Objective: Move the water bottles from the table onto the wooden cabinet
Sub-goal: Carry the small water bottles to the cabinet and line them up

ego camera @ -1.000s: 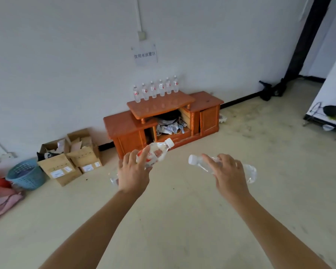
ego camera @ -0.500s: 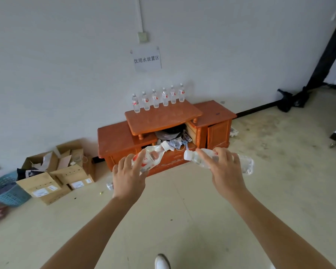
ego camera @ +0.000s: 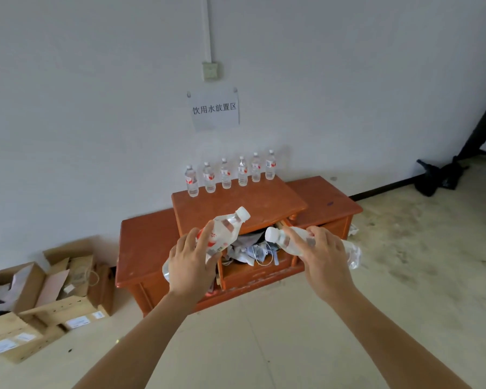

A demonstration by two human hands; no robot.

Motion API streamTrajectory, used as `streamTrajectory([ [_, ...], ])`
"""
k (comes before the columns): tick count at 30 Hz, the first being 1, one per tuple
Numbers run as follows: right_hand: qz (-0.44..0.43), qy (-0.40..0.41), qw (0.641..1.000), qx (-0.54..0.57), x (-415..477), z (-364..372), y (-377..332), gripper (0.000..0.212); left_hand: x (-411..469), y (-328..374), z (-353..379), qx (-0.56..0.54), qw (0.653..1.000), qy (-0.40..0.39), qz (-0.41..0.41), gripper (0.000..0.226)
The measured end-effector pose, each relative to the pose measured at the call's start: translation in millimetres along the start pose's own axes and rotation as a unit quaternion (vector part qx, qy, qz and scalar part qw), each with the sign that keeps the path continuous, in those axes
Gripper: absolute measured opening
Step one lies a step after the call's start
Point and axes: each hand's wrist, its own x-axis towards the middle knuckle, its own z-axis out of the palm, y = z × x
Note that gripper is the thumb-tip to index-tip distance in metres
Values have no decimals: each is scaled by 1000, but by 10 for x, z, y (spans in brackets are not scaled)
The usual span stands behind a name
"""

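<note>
Gripping bottle (ego camera: 225, 231) in left hand (ego camera: 190, 265), second bottle (ego camera: 288, 244) in right hand (ego camera: 324, 262), fingers (ego camera: 205, 234) curled round both. Held tilted, caps pointing inward, just short of wooden cabinet (ego camera: 236, 209); bare top straight ahead, before row of six (ego camera: 226, 175). Equally near, probably.

Soft, flat daylight here, nothing harsh. The white wall (ego camera: 96, 108) reads grey and dims toward its upper corners, while the floor (ego camera: 404, 290) is brighter on the right. There's a dull sheen on the wooden cabinet (ego camera: 236, 203) top and deep shade inside its open middle. The left bottle (ego camera: 225, 228), gripped in the left hand (ego camera: 191, 265), looks washed-out and slightly smeared. The right bottle (ego camera: 285, 244), in the right hand (ego camera: 323, 262), is the same. The paper sign (ego camera: 215, 108) stays legible. Wide-angle bending tilts the black pipe (ego camera: 483, 122) at the right edge. The cardboard boxes (ego camera: 40, 304) sit dim and soft.
</note>
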Motion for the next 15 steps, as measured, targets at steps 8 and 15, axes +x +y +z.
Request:
streamTrajectory([
  [8, 5, -42, 998, 37, 1690, 1297, 545, 90, 1576, -416, 1262, -31, 997, -29, -69, 75],
  [15, -40, -82, 992, 90, 3262, 2237, 833, 91, 2878, -675, 1776, -45, 986, -22, -159, 79],
])
